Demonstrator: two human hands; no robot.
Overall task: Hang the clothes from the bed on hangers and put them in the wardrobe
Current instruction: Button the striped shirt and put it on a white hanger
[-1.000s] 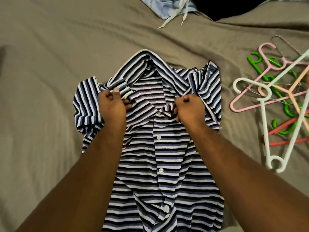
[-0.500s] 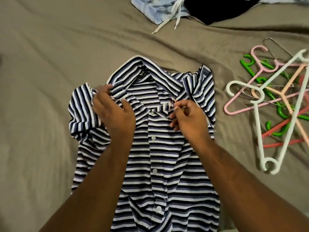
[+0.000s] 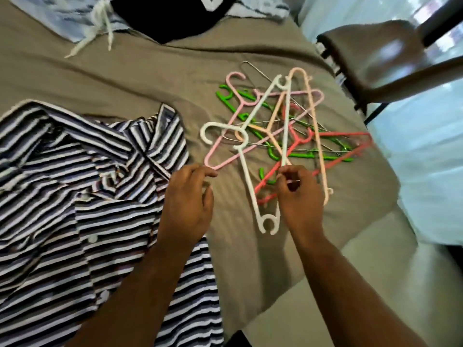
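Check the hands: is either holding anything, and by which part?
The right hand pinches the white hanger on its long straight bar, towards the end nearest the person. The left hand holds nothing, its fingers loosely curled.

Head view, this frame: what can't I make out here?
- Right hand: its curled fingers hide whether it grips the white hanger or the red hanger.
- Striped shirt: cut off by the left and bottom edges; the left forearm covers part.
- Black garment: cut off by the top edge, blurred.
- Hanger pile: overlap hides the count.
- Wardrobe: out of frame.
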